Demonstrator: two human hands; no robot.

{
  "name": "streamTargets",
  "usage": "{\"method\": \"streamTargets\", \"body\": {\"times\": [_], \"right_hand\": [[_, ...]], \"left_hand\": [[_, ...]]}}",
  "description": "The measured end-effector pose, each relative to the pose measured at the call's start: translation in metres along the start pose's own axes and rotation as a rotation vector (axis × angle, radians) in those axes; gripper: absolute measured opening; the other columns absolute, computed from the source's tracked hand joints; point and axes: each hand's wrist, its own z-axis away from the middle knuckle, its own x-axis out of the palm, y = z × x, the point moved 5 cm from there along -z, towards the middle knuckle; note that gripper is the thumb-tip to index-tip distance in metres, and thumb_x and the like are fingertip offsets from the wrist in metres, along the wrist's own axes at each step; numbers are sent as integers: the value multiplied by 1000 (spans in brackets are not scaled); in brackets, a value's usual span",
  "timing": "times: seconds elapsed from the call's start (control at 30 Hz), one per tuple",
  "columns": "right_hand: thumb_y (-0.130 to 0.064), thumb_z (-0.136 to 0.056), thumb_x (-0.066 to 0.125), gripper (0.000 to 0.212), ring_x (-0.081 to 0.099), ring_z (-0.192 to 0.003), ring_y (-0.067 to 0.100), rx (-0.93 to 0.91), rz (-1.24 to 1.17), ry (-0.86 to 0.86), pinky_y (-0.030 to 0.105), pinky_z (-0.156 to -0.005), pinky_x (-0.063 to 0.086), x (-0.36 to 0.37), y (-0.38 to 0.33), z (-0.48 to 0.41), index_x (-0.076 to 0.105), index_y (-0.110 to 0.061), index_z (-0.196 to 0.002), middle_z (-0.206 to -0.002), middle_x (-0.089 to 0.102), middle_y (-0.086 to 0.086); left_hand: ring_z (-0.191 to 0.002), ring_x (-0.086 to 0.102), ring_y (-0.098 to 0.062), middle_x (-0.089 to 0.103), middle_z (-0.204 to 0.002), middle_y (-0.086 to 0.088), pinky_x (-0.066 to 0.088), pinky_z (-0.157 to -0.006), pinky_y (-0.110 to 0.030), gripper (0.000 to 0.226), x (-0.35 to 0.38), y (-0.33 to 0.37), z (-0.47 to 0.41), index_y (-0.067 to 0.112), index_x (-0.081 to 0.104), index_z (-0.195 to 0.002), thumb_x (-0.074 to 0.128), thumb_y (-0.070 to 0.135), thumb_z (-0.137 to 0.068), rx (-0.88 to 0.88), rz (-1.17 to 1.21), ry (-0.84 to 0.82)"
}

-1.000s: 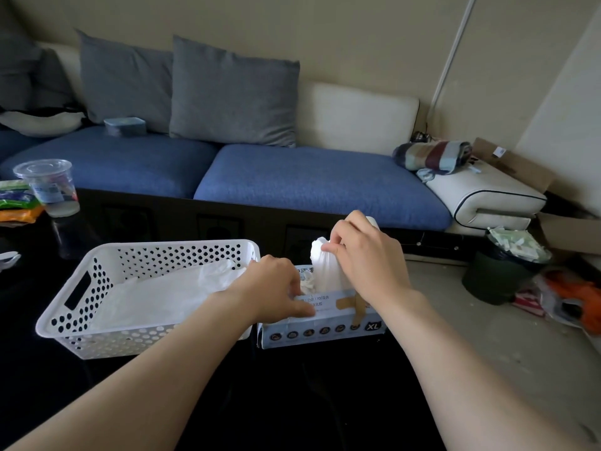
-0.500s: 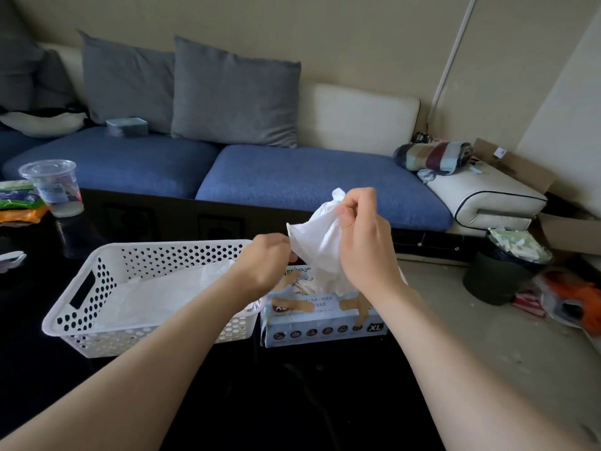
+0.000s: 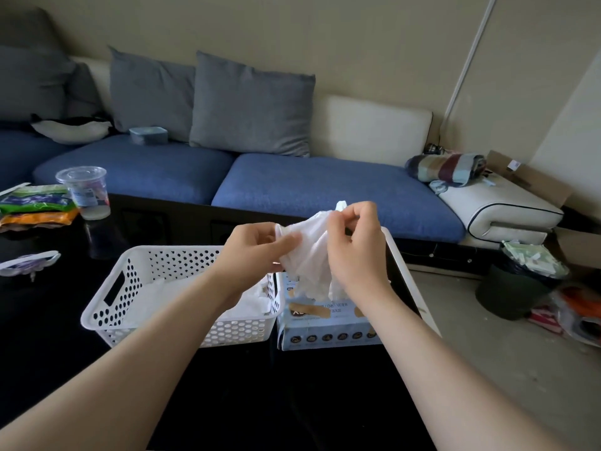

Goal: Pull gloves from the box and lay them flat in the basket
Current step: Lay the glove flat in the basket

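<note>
Dim, soft daylight; sharp focus, wide-angle bending at edges.

One head-worn wide-angle view, aimed forward and down past the forearms. Left hand (image 3: 257, 252) and right hand (image 3: 354, 255) sit close, mid-frame, above the black table (image 3: 292, 402); the sofa (image 3: 325, 190) fills the far field beyond.
</note>
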Motion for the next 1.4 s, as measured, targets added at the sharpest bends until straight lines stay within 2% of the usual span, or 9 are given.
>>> {"method": "streamTargets", "body": {"times": [0.27, 0.4, 0.47, 0.57, 0.83, 0.93, 1.03, 1.2, 1.4], "right_hand": [[1, -85, 63, 59, 57, -72, 19, 324, -334, -343, 35, -71, 52, 25, 6, 4, 61, -41, -127, -71, 63, -3], [-5, -85, 64, 24, 63, -75, 25, 367, -258, -528, 38, -71, 54, 36, 3, 11, 80, -19, -98, -80, 68, 12], [-7, -82, 62, 9, 62, -76, 26, 418, -291, -609, 36, -67, 54, 42, 3, 14, 71, -8, -80, -81, 65, 15], [-15, -80, 61, 11, 59, -84, 30, 448, -325, -773, 40, -76, 52, 52, 3, 20, 63, -7, -87, -88, 61, 15], [-27, -100, 49, 35, 61, -72, 24, 576, -362, -602, 39, -77, 46, 61, 5, 18, 79, -17, -87, -81, 69, 7], [-28, -98, 54, 34, 63, -72, 23, 610, -249, -571, 36, -73, 48, 63, 12, 15, 76, -3, -100, -85, 69, 9], [-32, -95, 60, 41, 62, -83, 22, 440, 20, -466, 37, -74, 46, 63, 24, 3, 66, 3, -117, -93, 66, 6], [-39, -107, 55, 19, 59, -90, 15, 28, 461, -463, 32, -66, 44, 88, 17, 6, 57, -24, -117, -103, 64, -2], [-27, -111, 51, 11, 56, -63, 18, -396, 786, -557, 33, -49, 34, 146, 2, 18, 41, -23, -115, -82, 60, 0]], "left_hand": [[-80, 58, -21, 66, -85, -11, 46, -71, -34, 35, -40, -2, 2, -6, 69, -102, 48, 21, -102, 1, 12, 184], [-72, 57, -11, 65, -78, -8, 44, -66, -29, 32, -48, 12, 11, -1, 70, -89, 43, 12, -101, 98, -10, 270], [-71, 55, -13, 62, -75, -11, 43, -66, -34, 32, -49, 17, 13, -1, 67, -85, 46, 16, -101, 159, -52, 292], [-70, 52, -15, 62, -79, -22, 41, -65, -36, 38, -51, 18, 14, 1, 67, -85, 49, 29, -103, 187, -117, 288], [-71, 44, -18, 49, -75, -6, 36, -68, -36, 44, -59, 15, 15, -11, 54, -89, 49, 33, -98, 78, 0, 369], [-74, 39, -20, 44, -78, -4, 32, -69, -38, 41, -60, 14, 14, -10, 48, -87, 50, 31, -94, 15, 56, 383], [-69, 41, -22, 41, -74, -7, 34, -56, -30, 39, -66, 6, 13, -2, 45, -78, 52, 31, -98, -36, -61, 407], [-55, 47, -22, 47, -62, -4, 44, -46, -29, 33, -94, -23, 11, 11, 49, -69, 57, 26, -97, -138, -452, 392], [-43, 66, -20, 68, -74, -8, 47, -40, -26, 27, -133, -44, 13, 11, 63, -90, 48, 25, -108, -220, -793, 298]]}}
